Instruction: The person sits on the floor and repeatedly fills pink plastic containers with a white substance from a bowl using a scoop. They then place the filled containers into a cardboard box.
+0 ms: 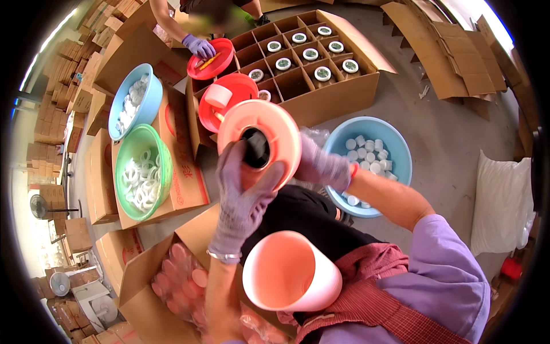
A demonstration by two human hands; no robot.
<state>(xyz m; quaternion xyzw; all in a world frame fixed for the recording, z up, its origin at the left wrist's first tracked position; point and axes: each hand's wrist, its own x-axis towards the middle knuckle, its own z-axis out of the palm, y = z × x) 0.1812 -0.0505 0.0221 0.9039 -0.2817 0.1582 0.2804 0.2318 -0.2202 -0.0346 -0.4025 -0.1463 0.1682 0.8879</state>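
Both hands wear grey-purple gloves. My left hand (243, 192) is closed on a round pink plastic piece (286, 123) with a wide rim, its fingers at the central opening. Something black (256, 148) sits in that opening; its kind cannot be made out. On the far right side of the rim my right hand (322, 163) grips the same piece, its fingertips hidden behind it. Against my lap stands an open pink plastic cylinder (292, 272), its mouth facing up. A red basin (243, 86) with a pale pink cup (217, 96) in it lies just beyond the held piece.
A divided carton (338, 94) holds several white-lidded jars. Around me stand a blue basin (401, 143) of white caps, a green basin (166, 155) of white rings, another blue basin (150, 106), and a carton (137, 286) of pink parts. A co-worker's gloved hand (199, 46) reaches over a red lid.
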